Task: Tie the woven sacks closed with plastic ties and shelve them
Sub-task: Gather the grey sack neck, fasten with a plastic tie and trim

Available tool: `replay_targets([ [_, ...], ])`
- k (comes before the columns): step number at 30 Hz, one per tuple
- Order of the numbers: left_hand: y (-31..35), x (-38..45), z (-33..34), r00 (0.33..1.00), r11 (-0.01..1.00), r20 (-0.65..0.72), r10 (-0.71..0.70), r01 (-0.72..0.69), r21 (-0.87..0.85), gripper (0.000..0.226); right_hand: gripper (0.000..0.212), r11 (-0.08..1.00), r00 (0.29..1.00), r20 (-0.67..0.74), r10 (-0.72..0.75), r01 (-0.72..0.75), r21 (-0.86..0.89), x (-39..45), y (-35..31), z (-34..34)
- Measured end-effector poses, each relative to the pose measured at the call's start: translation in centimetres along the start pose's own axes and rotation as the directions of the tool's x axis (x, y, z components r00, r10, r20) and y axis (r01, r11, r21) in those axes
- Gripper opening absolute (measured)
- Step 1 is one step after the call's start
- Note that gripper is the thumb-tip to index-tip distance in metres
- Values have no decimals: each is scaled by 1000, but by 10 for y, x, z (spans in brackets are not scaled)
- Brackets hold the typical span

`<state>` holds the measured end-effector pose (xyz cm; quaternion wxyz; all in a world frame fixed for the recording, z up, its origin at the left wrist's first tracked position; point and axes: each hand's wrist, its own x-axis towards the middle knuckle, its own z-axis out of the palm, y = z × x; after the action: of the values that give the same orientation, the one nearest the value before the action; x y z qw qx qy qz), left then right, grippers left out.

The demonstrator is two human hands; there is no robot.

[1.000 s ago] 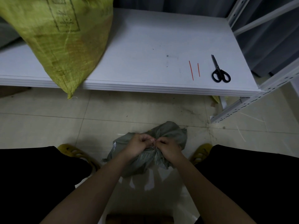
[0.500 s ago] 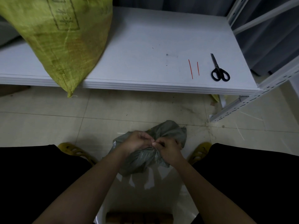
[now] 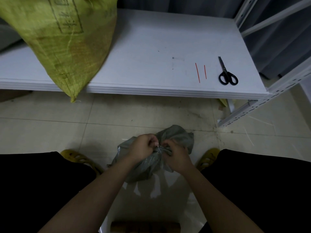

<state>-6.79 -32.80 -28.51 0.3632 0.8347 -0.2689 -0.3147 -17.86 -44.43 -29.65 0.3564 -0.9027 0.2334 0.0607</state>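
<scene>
I see both of my hands down low between my knees, working at the neck of the grey sack (image 3: 176, 137). It sits on the floor tiles (image 3: 50, 132) just in front of my feet, its gathered top bunched up and its body slumping toward me.

My left hand (image 3: 143, 147) has its fingers curled in, thumb and forefinger pinching a thin pale tie (image 3: 158, 147) right at the neck. My right hand (image 3: 176, 157) is curled round the bunched cloth on the other side of the neck, fingertips pressed in near the same spot. Whether it holds the other end of the tie I cannot tell; the strand is too thin and the light too dim. The two hands almost touch at the knuckles.

Above the floor runs a white shelf (image 3: 151, 39). A yellow-green sack (image 3: 67, 39) lies on its left part, one corner hanging over the front edge. Near the front right corner lie two red ties (image 3: 197, 72), side by side and apart, with black scissors (image 3: 227, 74) just to their right, handles toward the front edge. The frame's perforated white post (image 3: 262, 103) slants away at the right corner.

Yellow slippers (image 3: 75, 157) show on either side of the grey sack, beside my dark trouser legs (image 3: 33, 190). Under my forearms lies a glossy white sheet (image 3: 151, 199) I cannot identify.
</scene>
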Motion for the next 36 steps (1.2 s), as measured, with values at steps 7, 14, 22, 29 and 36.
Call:
replay_targets([
  [7,2,-15,3,960,937,-20,280,-269,221,13,30,996,992,-104,-72,66,-62,3,3,1],
  [14,2,-14,4,992,993,-66,108,-105,47,12,27,917,975,-178,-136,55,-396,1,-11,1],
  [22,4,-18,1,995,998,-87,37,-42,-54,12,37,852,975,-134,-176,82,-517,-14,-6,11],
  [29,-8,-26,0,995,988,-72,64,-73,-133,14,39,953,966,-137,-218,181,-241,-4,1,-5],
  [36,-10,-32,3,977,975,-20,212,-210,73,16,28,981,996,-83,36,-52,-189,9,-1,-6],
])
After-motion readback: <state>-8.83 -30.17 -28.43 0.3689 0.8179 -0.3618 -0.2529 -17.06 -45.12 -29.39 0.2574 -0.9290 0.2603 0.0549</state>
